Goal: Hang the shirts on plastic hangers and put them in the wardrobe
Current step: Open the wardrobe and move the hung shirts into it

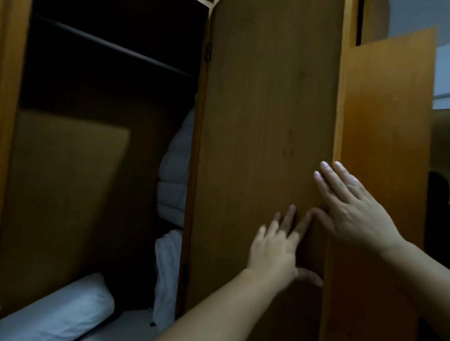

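Note:
I face a brown wooden wardrobe whose left bay stands open and dark. A bare hanging rail (114, 46) runs across it near the top. My left hand (279, 250) lies flat with straight fingers on the middle wardrobe door (268, 105). My right hand (355, 206) presses flat on the same door at its right edge, fingers straight. Neither hand holds anything. No loose shirt or plastic hanger shows in view.
A white pillow (58, 314) lies on the wardrobe floor. A grey padded jacket (175, 172) and a white garment (167, 271) hang at the bay's right side. A cardboard sheet (59, 192) leans against the back. Another door (384, 133) stands ajar on the right.

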`<state>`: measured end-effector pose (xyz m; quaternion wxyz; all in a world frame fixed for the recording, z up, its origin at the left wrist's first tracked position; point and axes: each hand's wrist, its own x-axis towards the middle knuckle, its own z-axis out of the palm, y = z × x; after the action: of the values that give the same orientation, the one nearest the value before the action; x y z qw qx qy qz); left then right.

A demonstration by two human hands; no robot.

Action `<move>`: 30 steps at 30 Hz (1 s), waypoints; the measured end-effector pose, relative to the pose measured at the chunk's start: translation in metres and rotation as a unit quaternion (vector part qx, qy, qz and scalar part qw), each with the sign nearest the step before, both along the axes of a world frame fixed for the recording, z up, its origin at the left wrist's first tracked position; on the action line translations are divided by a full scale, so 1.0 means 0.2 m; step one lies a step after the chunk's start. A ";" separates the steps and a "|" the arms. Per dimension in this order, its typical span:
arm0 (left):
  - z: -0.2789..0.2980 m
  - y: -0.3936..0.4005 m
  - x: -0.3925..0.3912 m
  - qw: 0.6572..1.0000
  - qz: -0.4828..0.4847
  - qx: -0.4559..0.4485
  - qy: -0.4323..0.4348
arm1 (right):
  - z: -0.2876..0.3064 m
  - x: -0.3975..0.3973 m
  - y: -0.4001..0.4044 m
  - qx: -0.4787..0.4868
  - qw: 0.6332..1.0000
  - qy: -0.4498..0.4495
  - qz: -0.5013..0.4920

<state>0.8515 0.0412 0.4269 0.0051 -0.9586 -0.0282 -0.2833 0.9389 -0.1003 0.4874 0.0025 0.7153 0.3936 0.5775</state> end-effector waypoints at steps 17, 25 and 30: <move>-0.02 -0.01 -0.02 0.999 0.052 -0.001 0.005 | -0.02 -0.07 0.03 0.023 0.999 0.032 -0.024; -0.08 0.06 -0.16 0.991 0.095 -0.087 0.035 | -0.10 -0.19 0.13 0.021 0.998 0.032 -0.055; -0.07 0.20 -0.34 0.986 0.145 -0.080 0.010 | -0.12 -0.38 0.29 0.005 0.998 0.046 -0.040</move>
<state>0.7834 0.0821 0.4126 -0.0303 -0.9446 -0.1889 -0.2667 0.8620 -0.0416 0.4637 0.0034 0.7560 0.3615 0.5457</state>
